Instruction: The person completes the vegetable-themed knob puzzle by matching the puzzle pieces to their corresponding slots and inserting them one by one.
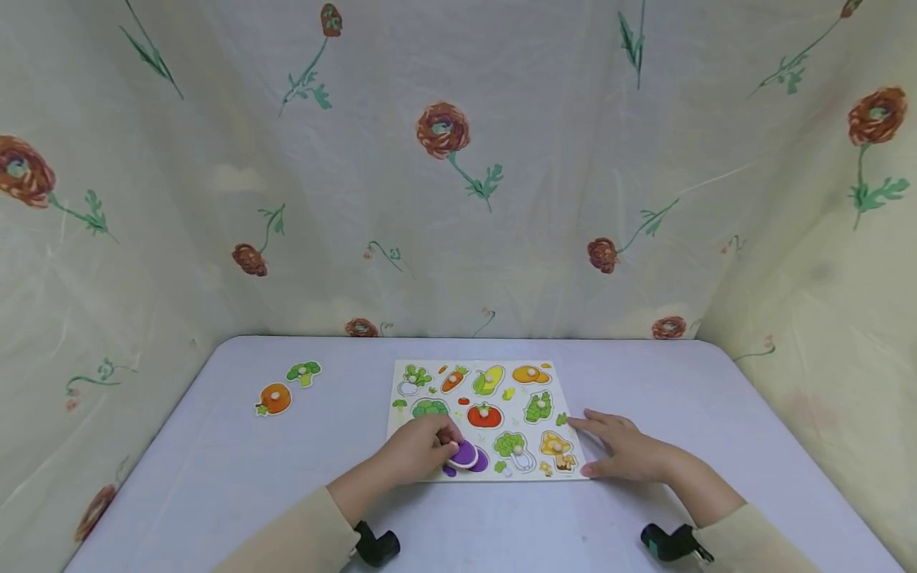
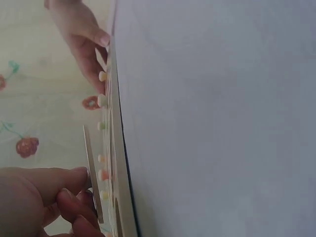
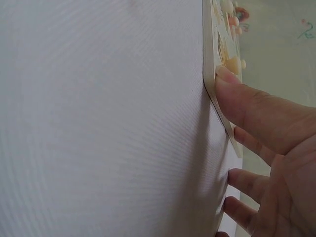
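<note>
A white vegetable puzzle board [image 1: 458,430] lies flat on the table with knobbed pieces in it. My left hand [image 1: 418,450] pinches a purple eggplant puzzle piece [image 1: 464,455] by its knob, over the front of the board near a matching purple shape. In the left wrist view that piece [image 2: 93,173] appears edge-on, tilted and apart from the board. Its knob is mostly hidden by the fingers. My right hand [image 1: 625,447] rests at the board's right edge, fingers spread. Its thumb [image 3: 232,94] presses the near right corner, while other fingers touch along the side and the table.
An orange pumpkin piece [image 1: 275,399] and a green broccoli piece [image 1: 304,373] lie on the table [image 1: 322,430] at the left. A flower-printed curtain [image 1: 458,239] hangs behind and along both sides of the table.
</note>
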A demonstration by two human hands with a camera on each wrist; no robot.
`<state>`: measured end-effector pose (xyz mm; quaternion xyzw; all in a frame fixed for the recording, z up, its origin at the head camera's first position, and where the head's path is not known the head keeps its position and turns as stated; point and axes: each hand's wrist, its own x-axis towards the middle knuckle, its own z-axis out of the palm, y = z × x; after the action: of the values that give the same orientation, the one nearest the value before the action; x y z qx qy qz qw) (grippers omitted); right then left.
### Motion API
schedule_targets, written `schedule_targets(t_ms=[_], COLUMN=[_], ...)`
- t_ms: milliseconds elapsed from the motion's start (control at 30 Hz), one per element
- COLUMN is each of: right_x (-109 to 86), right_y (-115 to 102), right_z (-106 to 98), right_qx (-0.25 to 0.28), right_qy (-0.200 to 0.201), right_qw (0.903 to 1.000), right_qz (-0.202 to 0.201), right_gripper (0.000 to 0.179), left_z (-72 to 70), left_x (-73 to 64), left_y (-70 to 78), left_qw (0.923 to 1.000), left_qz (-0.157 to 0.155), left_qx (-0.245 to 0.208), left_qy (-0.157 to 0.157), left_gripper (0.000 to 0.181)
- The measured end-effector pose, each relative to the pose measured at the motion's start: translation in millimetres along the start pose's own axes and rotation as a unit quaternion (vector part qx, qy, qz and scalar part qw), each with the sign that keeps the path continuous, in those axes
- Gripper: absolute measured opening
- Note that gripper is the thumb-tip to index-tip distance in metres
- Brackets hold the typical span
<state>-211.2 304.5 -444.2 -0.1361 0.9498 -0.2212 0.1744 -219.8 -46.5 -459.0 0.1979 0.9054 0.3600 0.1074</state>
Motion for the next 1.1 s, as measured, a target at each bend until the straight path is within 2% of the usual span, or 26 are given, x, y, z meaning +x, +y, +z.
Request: schedule_targets(t_ms=[433,1100], right_x=[-2.0,-2.2], right_y=[-0.8,-0.3], right_z=[-0.3,0.6], right_qx=[-0.001,0.007], right_qy=[0.005,0.003], right_qw=[0.9999,0.9999], right_qz=[-0.009,-0.007], right_gripper=[0.084,0.084], left_z=[12.7,19.2], left_x=[3.8,5.9], left_y=[12.3,12.7], left_qw=[0.9997,0.9981], left_qz=[-0.011,-0.039], left_qx=[0.023,0.045], left_qy=[-0.005,0.01], left_gripper=[0.007,0.014])
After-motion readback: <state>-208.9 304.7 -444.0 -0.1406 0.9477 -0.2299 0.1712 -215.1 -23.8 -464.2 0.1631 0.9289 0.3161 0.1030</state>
